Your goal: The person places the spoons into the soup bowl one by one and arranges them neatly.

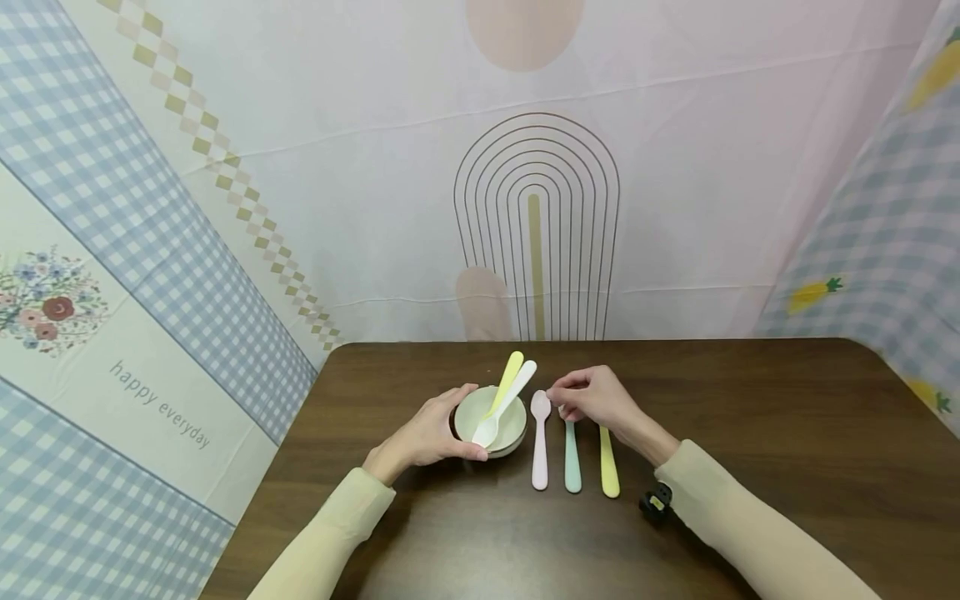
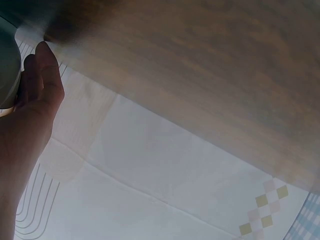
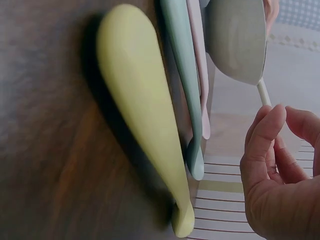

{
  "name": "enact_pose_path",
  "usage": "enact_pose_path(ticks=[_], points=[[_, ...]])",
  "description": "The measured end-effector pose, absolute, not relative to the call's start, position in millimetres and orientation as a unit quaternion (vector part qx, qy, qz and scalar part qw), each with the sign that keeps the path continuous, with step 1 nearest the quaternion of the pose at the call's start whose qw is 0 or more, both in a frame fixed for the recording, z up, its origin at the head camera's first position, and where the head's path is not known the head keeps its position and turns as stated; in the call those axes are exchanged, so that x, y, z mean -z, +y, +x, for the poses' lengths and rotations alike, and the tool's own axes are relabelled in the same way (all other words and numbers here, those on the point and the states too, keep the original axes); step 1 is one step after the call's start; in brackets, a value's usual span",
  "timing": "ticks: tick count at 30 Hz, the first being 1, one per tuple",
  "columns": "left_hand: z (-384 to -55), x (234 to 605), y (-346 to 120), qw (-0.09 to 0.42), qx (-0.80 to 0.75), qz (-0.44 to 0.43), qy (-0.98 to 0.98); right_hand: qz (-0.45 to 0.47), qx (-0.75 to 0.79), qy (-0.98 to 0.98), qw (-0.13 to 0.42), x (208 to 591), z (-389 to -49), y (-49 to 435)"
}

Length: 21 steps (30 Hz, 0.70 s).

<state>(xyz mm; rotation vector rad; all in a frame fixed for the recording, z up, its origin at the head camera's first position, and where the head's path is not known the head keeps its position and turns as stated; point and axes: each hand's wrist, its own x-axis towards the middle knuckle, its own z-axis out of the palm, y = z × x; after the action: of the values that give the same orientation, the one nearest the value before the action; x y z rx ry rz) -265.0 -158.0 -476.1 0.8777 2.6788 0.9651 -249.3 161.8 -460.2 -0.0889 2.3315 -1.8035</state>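
My left hand [image 1: 438, 429] grips a pale bowl [image 1: 513, 427] by its left side, thumb at the near rim and fingers round the far side. In the left wrist view only a dark edge of this bowl [image 2: 7, 65] shows beside the fingers. A yellow spoon [image 1: 512, 372] and a white spoon [image 1: 519, 382] lean in the bowl, handles pointing up and away. My right hand [image 1: 600, 400] hovers over the heads of the spoons on the table, its fingers loosely bent with nothing visibly between them. Behind its fingertips in the right wrist view is the white spoon's handle [image 3: 264, 93].
Right of the bowl, a pink spoon [image 1: 540, 450], a green spoon [image 1: 572, 462] and another yellow spoon [image 1: 609, 467] lie in a row, handles toward me. My right hand covers some spoon heads. The brown table [image 1: 787, 417] ends at a patterned cloth [image 1: 375, 208].
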Motion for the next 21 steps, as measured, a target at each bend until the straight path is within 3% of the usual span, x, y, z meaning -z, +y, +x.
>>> enact_pose_path(ticks=[21], points=[[-263.8, 475.4, -157.5, 0.083, -0.329, 0.291, 0.895, -0.04, 0.537, 0.839, 0.076, 439.6, -211.4, 191.9]])
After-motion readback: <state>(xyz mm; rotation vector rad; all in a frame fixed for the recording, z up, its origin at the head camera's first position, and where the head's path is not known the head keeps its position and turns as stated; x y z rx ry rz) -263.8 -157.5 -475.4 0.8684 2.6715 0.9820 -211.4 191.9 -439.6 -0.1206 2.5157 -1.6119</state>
